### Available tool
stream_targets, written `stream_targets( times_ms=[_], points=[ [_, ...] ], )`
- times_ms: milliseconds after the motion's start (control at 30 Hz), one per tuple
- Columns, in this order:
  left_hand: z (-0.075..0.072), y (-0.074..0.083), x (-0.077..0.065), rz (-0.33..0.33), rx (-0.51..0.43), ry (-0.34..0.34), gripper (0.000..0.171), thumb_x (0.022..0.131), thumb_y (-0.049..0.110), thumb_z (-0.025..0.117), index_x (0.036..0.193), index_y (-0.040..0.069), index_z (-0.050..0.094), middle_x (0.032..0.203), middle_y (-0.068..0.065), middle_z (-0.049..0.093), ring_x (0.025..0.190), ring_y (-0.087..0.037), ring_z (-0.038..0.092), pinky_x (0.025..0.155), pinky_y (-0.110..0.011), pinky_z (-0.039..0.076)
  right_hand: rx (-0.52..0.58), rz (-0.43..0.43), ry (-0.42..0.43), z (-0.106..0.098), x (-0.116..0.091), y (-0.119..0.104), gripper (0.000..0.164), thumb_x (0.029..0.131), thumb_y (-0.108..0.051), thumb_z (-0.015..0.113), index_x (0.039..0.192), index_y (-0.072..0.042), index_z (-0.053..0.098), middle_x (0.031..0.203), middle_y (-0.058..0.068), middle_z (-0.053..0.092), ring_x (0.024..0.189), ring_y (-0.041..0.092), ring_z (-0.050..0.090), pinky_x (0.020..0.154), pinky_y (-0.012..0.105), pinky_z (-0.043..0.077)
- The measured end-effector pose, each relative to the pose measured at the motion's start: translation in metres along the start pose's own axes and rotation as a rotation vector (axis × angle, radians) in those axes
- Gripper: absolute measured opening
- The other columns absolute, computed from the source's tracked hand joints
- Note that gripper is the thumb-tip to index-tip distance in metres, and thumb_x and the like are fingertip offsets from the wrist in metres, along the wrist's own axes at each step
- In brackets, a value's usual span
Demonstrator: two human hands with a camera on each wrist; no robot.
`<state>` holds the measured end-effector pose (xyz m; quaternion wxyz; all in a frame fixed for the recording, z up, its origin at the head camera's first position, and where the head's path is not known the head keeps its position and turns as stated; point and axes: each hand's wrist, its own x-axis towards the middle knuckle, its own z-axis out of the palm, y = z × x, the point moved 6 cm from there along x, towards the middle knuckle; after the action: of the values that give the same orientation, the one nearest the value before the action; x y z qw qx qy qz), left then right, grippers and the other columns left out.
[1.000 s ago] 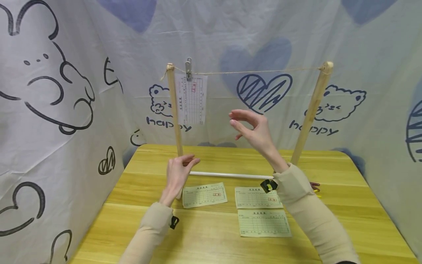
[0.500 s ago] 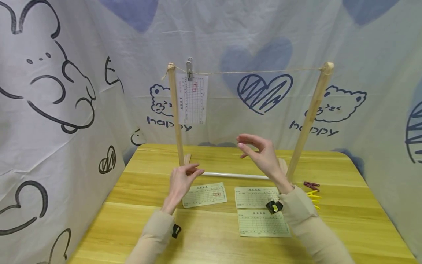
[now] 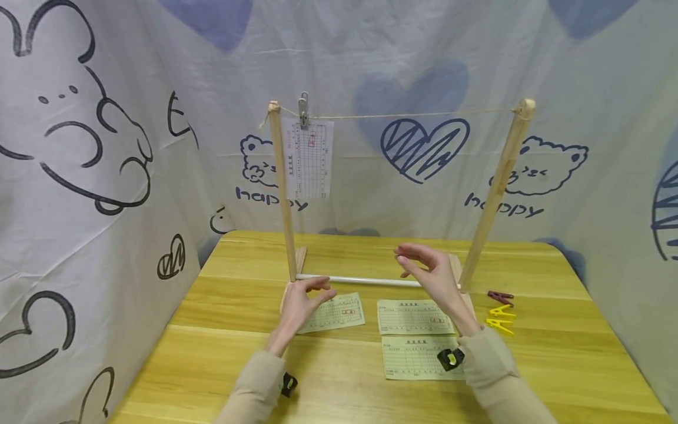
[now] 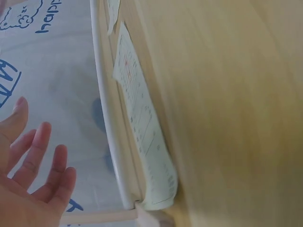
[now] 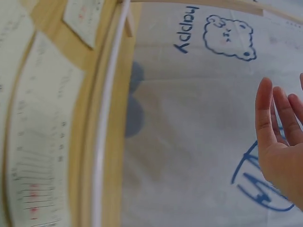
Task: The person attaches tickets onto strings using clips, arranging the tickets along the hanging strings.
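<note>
My left hand (image 3: 304,303) hovers over the left printed slip (image 3: 339,312), thumb and fingers apart with nothing between them. The left wrist view shows that hand (image 4: 33,165) with its fingers spread loosely. Above the two right-hand slips, a far one (image 3: 408,318) and a near one (image 3: 418,359), is my right hand (image 3: 431,274), its fingers gently bent and holding nothing. From the twine (image 3: 402,115) of a wooden frame (image 3: 281,176) hangs another slip (image 3: 312,165), turned sideways and held by a metal clip (image 3: 303,112) near the left post.
A maroon clothespin (image 3: 500,297) and two yellow clothespins (image 3: 500,321) lie right of the frame on the wooden table (image 3: 339,400). A white rod (image 3: 376,281) joins the posts low down. The right post (image 3: 498,194) leans outward. Printed cloth (image 3: 339,59) hangs behind.
Both hands have come down and nearer, the right one from high in front of the cloth, the left one slightly rightward. The clothespins have come into full view. The hanging slip stays put.
</note>
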<state>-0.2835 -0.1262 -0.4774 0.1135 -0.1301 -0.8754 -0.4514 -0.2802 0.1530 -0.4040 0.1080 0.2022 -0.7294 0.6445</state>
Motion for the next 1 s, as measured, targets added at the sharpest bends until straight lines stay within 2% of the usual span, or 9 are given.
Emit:
stream_targets(
  times_ms=[100,200,400,467,567,733,933,1000],
  points=[
    [0.005,-0.004,-0.003,-0.035,-0.083,-0.041,0.04,0.086,0.02,0.08,0.121,0.002,0.071,0.105,-0.014,0.077,0.106,-0.037,0.069,0.101,-0.057,0.052,0.013,0.0,0.004,-0.005,-0.009,0.01,0.032,0.097,-0.001,0.064,0.126,0.012,0.061,0.118,0.004,0.075,0.099,-0.002,0.069,0.071,0.025,0.063],
    [0.01,-0.008,-0.005,-0.063,-0.121,-0.068,0.042,0.087,0.02,0.079,0.123,0.001,0.069,0.111,-0.017,0.075,0.11,-0.038,0.067,0.103,-0.058,0.05,0.03,0.019,0.007,-0.01,-0.019,0.021,0.032,0.097,-0.001,0.064,0.126,0.013,0.06,0.114,-0.012,0.074,0.099,-0.002,0.07,0.07,0.025,0.062],
    [0.02,-0.012,-0.009,-0.071,-0.161,-0.116,0.046,0.088,0.016,0.078,0.126,-0.005,0.064,0.121,-0.026,0.069,0.117,-0.043,0.061,0.106,-0.061,0.047,-0.004,0.076,0.023,-0.021,-0.039,0.044,0.034,0.098,-0.005,0.064,0.128,0.012,0.06,0.118,-0.005,0.074,0.094,0.0,0.07,0.07,0.027,0.063],
    [0.024,-0.014,-0.01,-0.069,-0.164,-0.133,0.047,0.088,0.016,0.078,0.127,-0.006,0.063,0.124,-0.028,0.067,0.12,-0.045,0.06,0.108,-0.063,0.045,-0.019,0.099,0.046,-0.026,-0.045,0.051,0.034,0.098,-0.007,0.065,0.128,0.01,0.061,0.116,-0.007,0.075,0.091,0.0,0.07,0.07,0.028,0.063],
    [0.029,-0.017,-0.011,-0.074,-0.16,-0.154,0.048,0.09,0.018,0.076,0.129,-0.005,0.061,0.129,-0.027,0.065,0.124,-0.045,0.058,0.11,-0.063,0.043,-0.002,0.117,0.082,-0.034,-0.055,0.061,0.033,0.098,-0.006,0.064,0.127,0.009,0.061,0.113,-0.013,0.075,0.091,-0.001,0.07,0.07,0.027,0.062],
    [0.033,-0.02,-0.015,-0.1,-0.173,-0.164,0.05,0.09,0.02,0.076,0.131,-0.004,0.061,0.134,-0.025,0.063,0.131,-0.045,0.053,0.112,-0.063,0.041,0.035,0.115,0.127,-0.05,-0.071,0.071,0.032,0.097,0.001,0.062,0.125,0.016,0.058,0.108,-0.014,0.076,0.092,-0.002,0.071,0.068,0.024,0.062],
    [0.038,-0.022,-0.017,-0.119,-0.189,-0.183,0.054,0.09,0.021,0.076,0.135,-0.003,0.058,0.14,-0.023,0.059,0.135,-0.044,0.049,0.114,-0.062,0.039,0.018,0.198,0.19,-0.074,-0.091,0.08,0.037,0.097,-0.002,0.064,0.127,0.018,0.056,0.106,-0.016,0.076,0.09,-0.002,0.071,0.071,0.021,0.061],
    [0.04,-0.023,-0.018,-0.117,-0.183,-0.189,0.055,0.09,0.022,0.077,0.135,-0.003,0.057,0.141,-0.024,0.058,0.135,-0.044,0.049,0.115,-0.063,0.039,0.024,0.201,0.211,-0.082,-0.097,0.083,0.036,0.097,-0.001,0.064,0.127,0.018,0.057,0.106,-0.016,0.076,0.09,-0.002,0.071,0.072,0.02,0.061]
  ],
)
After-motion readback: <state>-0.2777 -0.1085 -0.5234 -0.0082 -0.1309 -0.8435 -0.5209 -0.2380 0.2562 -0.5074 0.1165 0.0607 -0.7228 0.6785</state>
